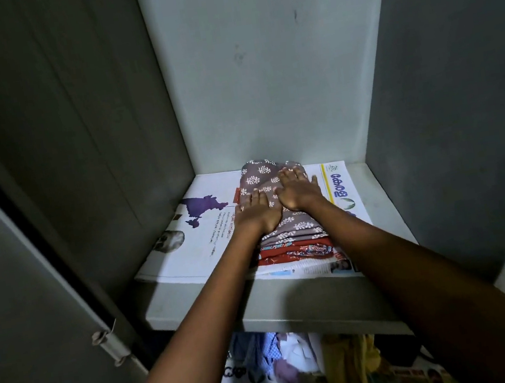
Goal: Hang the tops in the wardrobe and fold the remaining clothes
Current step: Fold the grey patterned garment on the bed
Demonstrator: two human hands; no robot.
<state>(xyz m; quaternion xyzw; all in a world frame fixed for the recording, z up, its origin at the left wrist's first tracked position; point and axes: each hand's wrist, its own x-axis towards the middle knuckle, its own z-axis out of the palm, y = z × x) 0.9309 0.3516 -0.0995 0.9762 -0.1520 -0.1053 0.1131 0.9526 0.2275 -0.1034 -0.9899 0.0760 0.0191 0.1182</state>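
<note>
Clothes (284, 219) are being pressed flat under both palms on the shelf (293, 309), a mauve leaf-print piece topping red ones. Left hand (255, 212) and right hand (298, 191) are being laid side by side, fingers straight, nothing gripped. Newspaper (200, 247) is being used as lining beneath the stack; "26" is being shown beside its blue masthead.

**Materials and finishes, wardrobe shelf**

Wardrobe (258, 60): painted grey metal, matt, scuffed at 12 o'clock. Shelf liner: newspaper (194, 248), smooth printed paper. Folded stack: mauve printed cloth (285, 229), soft and matt, over red patterned cloth (292, 252). Door hinge (112, 344) at 8 o'clock: dull metal.
</note>
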